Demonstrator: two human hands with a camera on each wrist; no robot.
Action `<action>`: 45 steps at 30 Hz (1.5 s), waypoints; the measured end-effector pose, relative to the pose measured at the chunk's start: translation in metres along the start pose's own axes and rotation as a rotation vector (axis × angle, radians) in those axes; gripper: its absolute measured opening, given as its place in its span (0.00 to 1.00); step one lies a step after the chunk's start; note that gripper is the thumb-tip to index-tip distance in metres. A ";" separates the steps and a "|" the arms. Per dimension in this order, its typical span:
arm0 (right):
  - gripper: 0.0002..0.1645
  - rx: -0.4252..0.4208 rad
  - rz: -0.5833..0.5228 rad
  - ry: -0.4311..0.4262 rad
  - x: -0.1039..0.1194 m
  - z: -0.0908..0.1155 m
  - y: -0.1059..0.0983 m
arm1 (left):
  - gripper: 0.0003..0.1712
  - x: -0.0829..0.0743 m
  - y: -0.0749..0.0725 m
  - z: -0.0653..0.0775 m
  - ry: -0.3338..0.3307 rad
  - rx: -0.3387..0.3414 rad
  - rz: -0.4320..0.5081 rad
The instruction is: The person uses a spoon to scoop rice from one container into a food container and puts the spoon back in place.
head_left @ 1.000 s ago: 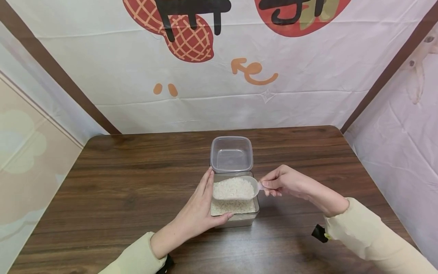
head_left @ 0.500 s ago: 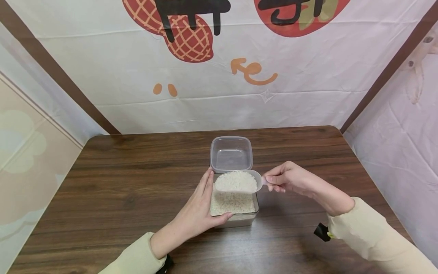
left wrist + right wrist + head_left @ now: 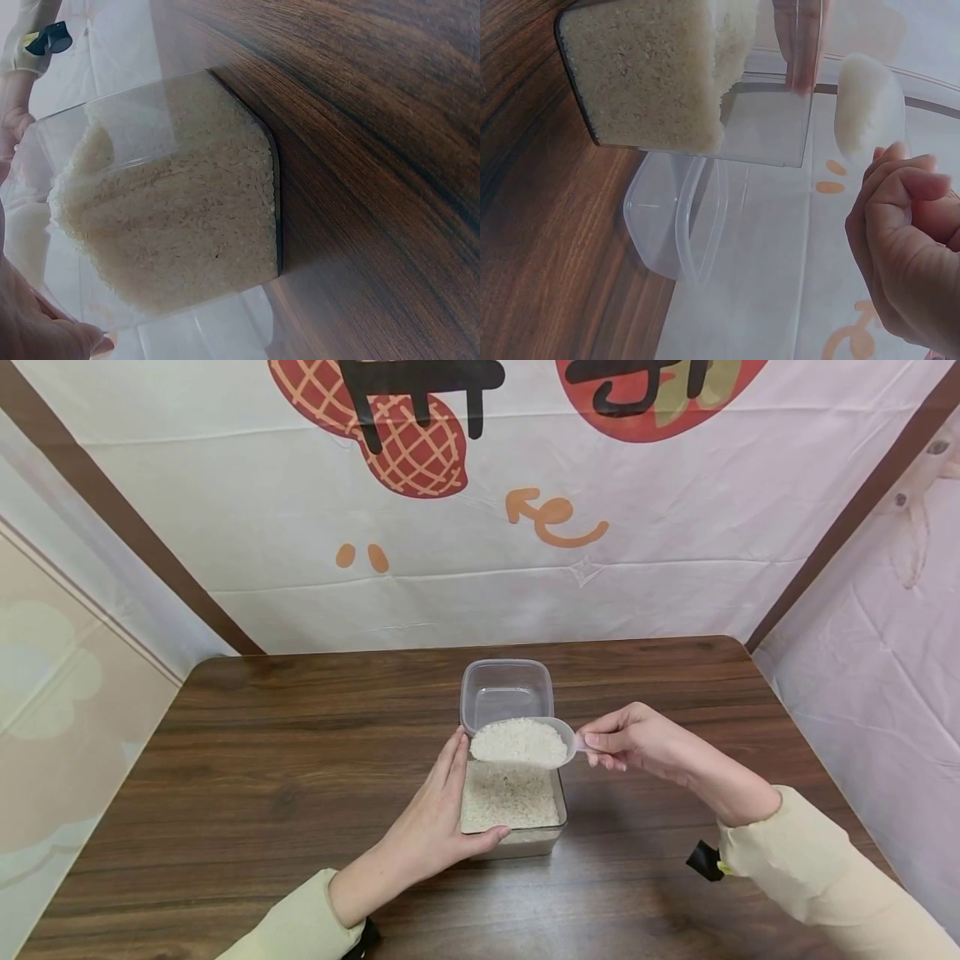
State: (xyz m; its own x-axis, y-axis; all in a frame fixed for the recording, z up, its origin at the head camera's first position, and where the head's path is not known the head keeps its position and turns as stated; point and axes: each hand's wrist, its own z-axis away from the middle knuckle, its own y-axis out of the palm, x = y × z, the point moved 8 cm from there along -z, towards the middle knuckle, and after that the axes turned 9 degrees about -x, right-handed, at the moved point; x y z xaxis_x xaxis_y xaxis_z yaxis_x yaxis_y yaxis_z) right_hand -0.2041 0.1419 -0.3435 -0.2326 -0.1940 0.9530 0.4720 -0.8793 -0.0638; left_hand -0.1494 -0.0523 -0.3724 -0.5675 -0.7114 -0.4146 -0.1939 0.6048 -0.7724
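My right hand (image 3: 637, 739) pinches the handle of a translucent scoop (image 3: 567, 742), heaped with white rice (image 3: 517, 742). The scoop hangs above the far rim of a clear square container (image 3: 525, 842) partly filled with rice, and overlaps the near edge of a clear plastic tub (image 3: 506, 681) behind it. Around the container's left side, my left hand (image 3: 427, 822) holds on, fingers along the side wall and thumb over the front rim. In the right wrist view, the loaded scoop (image 3: 870, 105) is raised above the container's rim.
Both containers stand on a dark wood-grain table (image 3: 285, 793). A printed white cloth (image 3: 487, 593) hangs just behind its far edge, with more cloth on both sides.
The right hand has lifted the rice-filled scoop and moved it away from me, from over the container's middle toward the tub. The left hand stays in place on the container.
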 end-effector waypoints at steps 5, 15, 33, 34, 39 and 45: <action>0.12 -0.022 -0.014 -0.003 0.005 -0.002 -0.001 | 0.63 0.000 0.000 0.001 -0.008 0.008 -0.002; 0.12 -0.080 -0.043 -0.015 0.012 -0.008 -0.006 | 0.63 0.000 0.001 0.000 -0.008 0.015 -0.003; 0.17 -0.151 -0.044 -0.018 0.010 -0.034 -0.021 | 0.63 0.001 0.001 0.001 -0.015 0.018 0.009; 0.17 -0.152 -0.044 -0.018 0.010 -0.036 -0.021 | 0.63 0.001 0.001 0.001 -0.014 0.018 0.009; 0.17 -0.161 -0.040 -0.013 0.007 -0.043 -0.023 | 0.63 0.001 0.001 0.001 -0.004 0.014 0.008; 0.17 -0.183 -0.039 0.004 0.003 -0.053 -0.026 | 0.63 0.001 0.000 0.000 0.001 0.013 0.011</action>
State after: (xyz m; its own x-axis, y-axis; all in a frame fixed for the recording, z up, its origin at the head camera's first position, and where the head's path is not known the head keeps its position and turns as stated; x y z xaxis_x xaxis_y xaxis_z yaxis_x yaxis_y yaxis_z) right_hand -0.2623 0.1406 -0.3547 -0.2508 -0.1599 0.9547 0.3003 -0.9505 -0.0803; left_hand -0.1497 -0.0528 -0.3733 -0.5708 -0.7041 -0.4225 -0.1770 0.6080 -0.7740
